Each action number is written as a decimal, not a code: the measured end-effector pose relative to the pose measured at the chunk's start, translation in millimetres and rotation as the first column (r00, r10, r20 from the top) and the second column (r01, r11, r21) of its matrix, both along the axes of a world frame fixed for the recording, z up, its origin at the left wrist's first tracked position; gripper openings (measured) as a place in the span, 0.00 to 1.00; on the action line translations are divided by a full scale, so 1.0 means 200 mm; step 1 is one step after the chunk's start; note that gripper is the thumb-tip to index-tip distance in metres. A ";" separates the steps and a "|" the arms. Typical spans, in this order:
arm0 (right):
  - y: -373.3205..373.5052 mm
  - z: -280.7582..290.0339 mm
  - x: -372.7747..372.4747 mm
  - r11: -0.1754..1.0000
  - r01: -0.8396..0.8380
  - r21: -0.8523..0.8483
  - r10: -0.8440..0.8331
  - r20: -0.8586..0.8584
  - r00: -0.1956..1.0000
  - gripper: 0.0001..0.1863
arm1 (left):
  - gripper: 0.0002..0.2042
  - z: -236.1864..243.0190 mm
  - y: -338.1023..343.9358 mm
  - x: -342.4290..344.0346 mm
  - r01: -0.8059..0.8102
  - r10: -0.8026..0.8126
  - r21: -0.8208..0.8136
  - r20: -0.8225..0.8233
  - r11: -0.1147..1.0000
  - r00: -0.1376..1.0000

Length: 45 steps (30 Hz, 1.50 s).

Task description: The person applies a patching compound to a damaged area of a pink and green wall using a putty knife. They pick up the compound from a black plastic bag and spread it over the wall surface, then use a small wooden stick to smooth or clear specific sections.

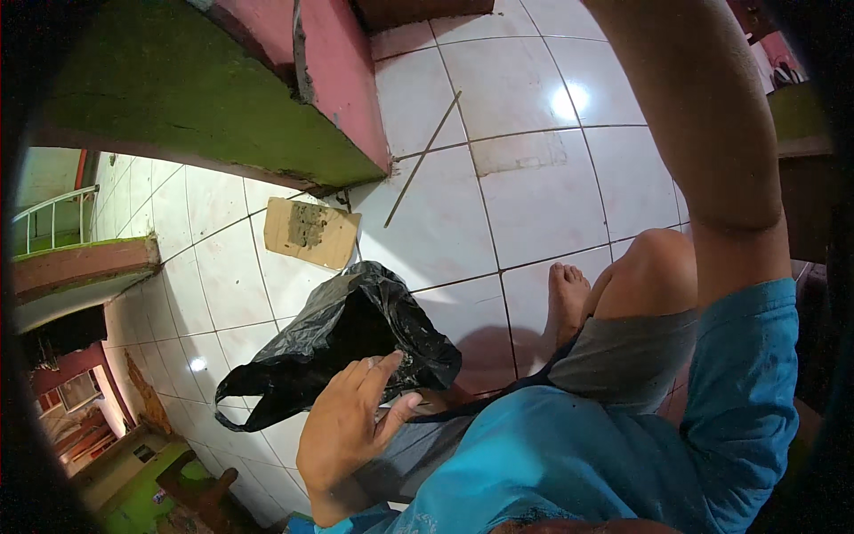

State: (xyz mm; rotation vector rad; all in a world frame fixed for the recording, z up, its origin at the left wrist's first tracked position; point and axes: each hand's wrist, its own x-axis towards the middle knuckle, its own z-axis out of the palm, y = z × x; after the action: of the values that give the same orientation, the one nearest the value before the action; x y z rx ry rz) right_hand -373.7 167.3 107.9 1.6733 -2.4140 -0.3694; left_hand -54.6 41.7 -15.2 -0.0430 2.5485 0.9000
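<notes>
My left hand [345, 429] is over the near edge of a black plastic bag [307, 343], its fingers stretched out and the thumb apart from them. I see nothing held in it, and whether the fingertips touch the bag I cannot tell. The bag stands on the floor beside my leg with its mouth spread and a handle loop out to the left; its inside is too dark to make out. My right arm reaches up past the top edge of the picture, so that hand is out of sight.
A cardboard piece [307, 233] with a grey smear lies on the white tiled floor [543, 196] beyond the bag. Farther off is a thin stick [423, 160]. At the upper left juts a pink and green wall corner [342, 98]. My bare foot [567, 298] rests on the tiles.
</notes>
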 end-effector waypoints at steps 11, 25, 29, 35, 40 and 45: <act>0.00 0.01 -0.06 1.000 0.000 -0.028 0.000 -0.004 1.000 0.07 | 0.25 -0.01 0.00 -0.01 -0.008 0.008 -0.011 -0.023 1.000 1.000; -0.02 -0.19 -0.26 0.957 -0.212 -0.197 0.185 -0.147 0.972 0.06 | 0.26 -0.04 -0.01 0.00 0.014 -0.015 -0.016 -0.058 1.000 0.998; -0.01 -0.12 -0.23 0.956 -0.189 -0.224 0.154 -0.164 0.974 0.06 | 0.26 -0.05 -0.02 0.00 0.018 -0.019 -0.014 -0.063 1.000 0.998; 0.04 -0.13 -0.26 0.905 -0.282 -0.320 0.227 -0.200 0.953 0.06 | 0.26 -0.04 -0.01 0.00 0.006 -0.006 -0.009 -0.058 1.000 0.998; 0.09 -0.20 -0.29 0.871 -0.235 -0.431 0.187 -0.151 0.971 0.05 | 0.26 -0.04 0.00 -0.01 0.008 -0.009 -0.020 -0.050 1.000 0.999; 0.16 -0.31 -0.35 0.792 -0.228 -0.567 0.254 -0.033 0.967 0.10 | 0.25 -0.04 -0.01 0.00 -0.022 0.021 -0.008 -0.031 1.000 0.999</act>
State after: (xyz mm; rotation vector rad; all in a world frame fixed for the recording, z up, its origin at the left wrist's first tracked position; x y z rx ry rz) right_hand -444.1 198.7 45.5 1.6662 -2.0028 0.4014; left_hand -55.2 40.5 -22.4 -0.0595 2.5849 0.9048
